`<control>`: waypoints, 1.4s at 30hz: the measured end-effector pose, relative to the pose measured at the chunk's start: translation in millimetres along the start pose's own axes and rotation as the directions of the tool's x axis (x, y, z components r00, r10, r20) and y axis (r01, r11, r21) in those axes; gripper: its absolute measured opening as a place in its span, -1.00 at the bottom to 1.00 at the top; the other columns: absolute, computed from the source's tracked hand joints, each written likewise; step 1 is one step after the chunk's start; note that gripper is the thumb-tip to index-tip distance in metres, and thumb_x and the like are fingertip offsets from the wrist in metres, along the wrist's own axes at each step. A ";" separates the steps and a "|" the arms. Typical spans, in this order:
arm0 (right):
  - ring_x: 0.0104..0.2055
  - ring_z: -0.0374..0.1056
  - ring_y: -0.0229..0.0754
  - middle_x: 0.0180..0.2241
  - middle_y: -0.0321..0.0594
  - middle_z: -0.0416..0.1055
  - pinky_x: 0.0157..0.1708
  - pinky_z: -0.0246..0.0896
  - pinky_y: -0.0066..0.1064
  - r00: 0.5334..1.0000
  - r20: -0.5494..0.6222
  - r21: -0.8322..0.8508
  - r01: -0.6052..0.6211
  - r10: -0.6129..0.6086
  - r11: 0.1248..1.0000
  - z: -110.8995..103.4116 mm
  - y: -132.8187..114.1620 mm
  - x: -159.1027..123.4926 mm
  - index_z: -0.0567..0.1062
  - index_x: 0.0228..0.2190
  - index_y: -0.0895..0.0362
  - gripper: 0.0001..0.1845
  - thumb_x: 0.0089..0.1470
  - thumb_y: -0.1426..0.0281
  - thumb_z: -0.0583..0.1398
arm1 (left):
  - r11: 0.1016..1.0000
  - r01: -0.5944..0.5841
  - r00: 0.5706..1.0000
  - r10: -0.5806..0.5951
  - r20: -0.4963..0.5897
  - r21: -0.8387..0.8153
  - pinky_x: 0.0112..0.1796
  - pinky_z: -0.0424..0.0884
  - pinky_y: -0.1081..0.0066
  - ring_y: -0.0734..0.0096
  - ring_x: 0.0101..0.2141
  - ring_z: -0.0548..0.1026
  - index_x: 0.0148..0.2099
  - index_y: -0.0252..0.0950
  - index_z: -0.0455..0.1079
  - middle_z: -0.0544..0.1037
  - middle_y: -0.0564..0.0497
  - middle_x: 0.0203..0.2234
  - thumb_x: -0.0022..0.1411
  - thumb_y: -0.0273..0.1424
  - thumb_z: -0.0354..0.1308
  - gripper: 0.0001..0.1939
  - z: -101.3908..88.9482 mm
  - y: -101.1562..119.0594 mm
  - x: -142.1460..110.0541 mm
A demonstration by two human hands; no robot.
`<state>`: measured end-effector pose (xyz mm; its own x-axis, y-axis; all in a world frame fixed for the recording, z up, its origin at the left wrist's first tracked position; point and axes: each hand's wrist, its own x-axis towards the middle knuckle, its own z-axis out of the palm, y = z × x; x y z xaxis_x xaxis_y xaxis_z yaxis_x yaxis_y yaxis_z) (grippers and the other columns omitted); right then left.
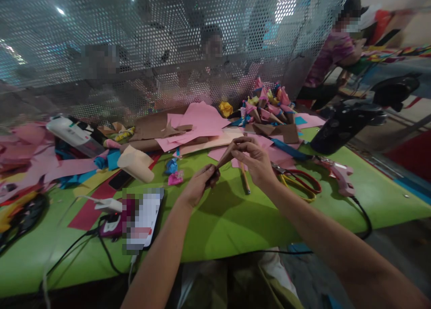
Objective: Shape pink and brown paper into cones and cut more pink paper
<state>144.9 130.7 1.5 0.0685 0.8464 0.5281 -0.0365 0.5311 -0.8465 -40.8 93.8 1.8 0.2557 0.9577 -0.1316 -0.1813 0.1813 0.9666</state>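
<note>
Between my two hands, above the green tabletop [202,228], is a brown paper cone [226,157], slanting up to the right. My left hand [202,181] pinches its narrow lower end. At the wider upper end, the fingers and thumb of my right hand [253,158] close on the paper. A pencil [245,179] lies on the table just below my right hand. Scissors with red and yellow handles [301,183] rest beside my right wrist. Small blue [171,165] and pink [175,178] wrapped pieces sit left of my left hand.
A pink glue gun [340,176] with a black cord lies at right, near a black tumbler [341,129]. Finished-looking paper cones [266,102] are heaped at the back, beside pink sheets [202,120]. A phone [144,219] and cables lie at left. Another person [333,53] sits far right.
</note>
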 end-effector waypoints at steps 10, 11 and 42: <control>0.00 0.36 -0.03 -0.16 -0.19 0.44 0.10 0.25 -0.10 0.999 -0.050 0.012 -0.013 0.014 1.000 -4.3 2.0 4.4 0.58 -0.46 0.01 -0.86 0.03 0.23 0.37 | 0.999 0.034 0.998 -0.036 -0.054 -0.043 -0.50 0.12 0.50 0.59 -0.55 0.17 -0.39 -0.29 0.38 0.36 0.10 -0.51 0.01 -0.24 0.35 -0.74 -7.5 0.0 2.7; 0.00 0.36 -0.03 -0.16 -0.18 0.44 0.08 0.27 -0.10 0.998 -0.052 0.014 -0.019 0.019 1.000 -5.0 3.2 5.4 0.58 -0.46 0.01 -0.85 0.03 0.22 0.36 | 0.999 0.030 0.997 -0.033 -0.070 -0.040 -0.50 0.11 0.50 0.59 -0.54 0.19 -0.39 -0.28 0.38 0.37 0.10 -0.52 0.00 -0.25 0.35 -0.74 -8.9 -0.7 3.6; 0.04 0.38 -0.01 -0.06 -0.07 0.45 0.04 0.33 -0.09 0.842 0.535 -0.257 0.246 -0.075 0.935 -0.5 0.9 -3.1 0.58 -0.44 0.11 -0.94 0.08 0.46 0.31 | 0.383 -0.566 0.745 0.618 0.253 0.730 -0.20 0.43 0.34 0.31 -0.13 0.51 -0.11 -0.20 0.45 0.55 -0.05 -0.12 0.31 -0.42 0.21 -0.89 -8.6 12.0 -2.8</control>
<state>145.2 128.5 -0.9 -0.4726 0.6934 0.5439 0.2385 0.6948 -0.6785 -51.9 95.2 11.9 0.3185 0.7686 0.5548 0.4788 -0.6355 0.6057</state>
